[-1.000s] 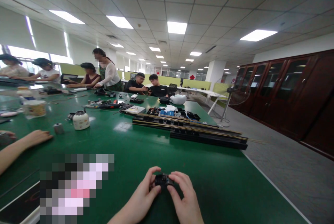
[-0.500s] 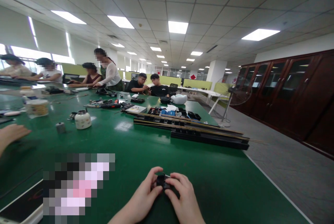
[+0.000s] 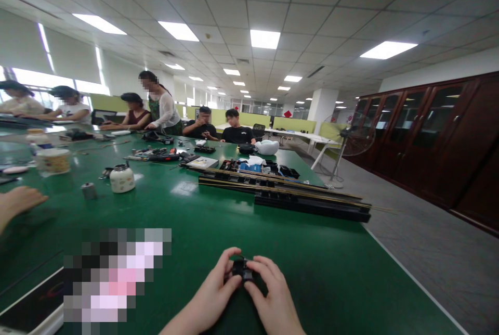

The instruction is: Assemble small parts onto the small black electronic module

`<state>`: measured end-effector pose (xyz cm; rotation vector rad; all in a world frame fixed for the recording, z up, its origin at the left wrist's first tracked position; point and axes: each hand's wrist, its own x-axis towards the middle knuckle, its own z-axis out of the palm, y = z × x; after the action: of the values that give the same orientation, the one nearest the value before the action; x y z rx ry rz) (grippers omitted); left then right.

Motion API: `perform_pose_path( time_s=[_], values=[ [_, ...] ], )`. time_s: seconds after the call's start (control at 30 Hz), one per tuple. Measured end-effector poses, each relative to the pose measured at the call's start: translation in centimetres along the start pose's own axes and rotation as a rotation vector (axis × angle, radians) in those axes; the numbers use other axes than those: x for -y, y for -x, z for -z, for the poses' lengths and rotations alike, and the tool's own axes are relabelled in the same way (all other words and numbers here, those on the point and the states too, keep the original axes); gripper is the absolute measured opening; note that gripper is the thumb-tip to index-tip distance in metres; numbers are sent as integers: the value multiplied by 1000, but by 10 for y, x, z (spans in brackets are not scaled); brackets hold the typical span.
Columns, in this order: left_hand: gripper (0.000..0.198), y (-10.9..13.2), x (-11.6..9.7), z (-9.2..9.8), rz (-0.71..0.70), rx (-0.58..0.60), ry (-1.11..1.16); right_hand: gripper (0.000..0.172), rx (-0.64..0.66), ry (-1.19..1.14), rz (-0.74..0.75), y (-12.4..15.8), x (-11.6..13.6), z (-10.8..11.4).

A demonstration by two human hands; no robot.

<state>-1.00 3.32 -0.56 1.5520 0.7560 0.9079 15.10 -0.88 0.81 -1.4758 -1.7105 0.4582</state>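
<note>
Both of my hands meet low in the head view, just above the green table (image 3: 319, 272). My left hand (image 3: 212, 293) and my right hand (image 3: 271, 296) pinch a small black part (image 3: 241, 268) between thumbs and fingertips. The part is mostly covered by my fingers, so its shape is unclear. A pixelated patch lies to the left of my hands.
Long black rails (image 3: 296, 197) lie across the table's middle right. A white pot (image 3: 122, 178), a small metal cylinder (image 3: 89, 190), a paper cup (image 3: 52, 160) and tools sit further back. Another person's hand (image 3: 19, 201) rests at the left edge. Several people sit or stand at the far end.
The other person's hand at the left edge has pulled back toward the edge. My hands have shifted slightly on the small black part.
</note>
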Motion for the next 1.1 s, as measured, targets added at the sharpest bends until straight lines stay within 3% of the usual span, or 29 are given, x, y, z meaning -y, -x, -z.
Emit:
perform_pose_path(
  time_s=[0.17, 0.4, 0.73, 1.1],
  values=[
    [44, -1, -1, -1, 13, -50, 17, 35, -38, -59, -4, 0, -4, -2],
    [47, -1, -2, -1, 4, -61, 6, 33, -32, -110, 0, -1, -7, -2],
    [35, 0, -8, -4, 25, -127, -32, 36, 23, -148, 40, 1, 4, 0],
    [41, -3, 1, -3, 2, -118, -28, 36, 9, -45, -5, 2, 2, -2]
  ],
)
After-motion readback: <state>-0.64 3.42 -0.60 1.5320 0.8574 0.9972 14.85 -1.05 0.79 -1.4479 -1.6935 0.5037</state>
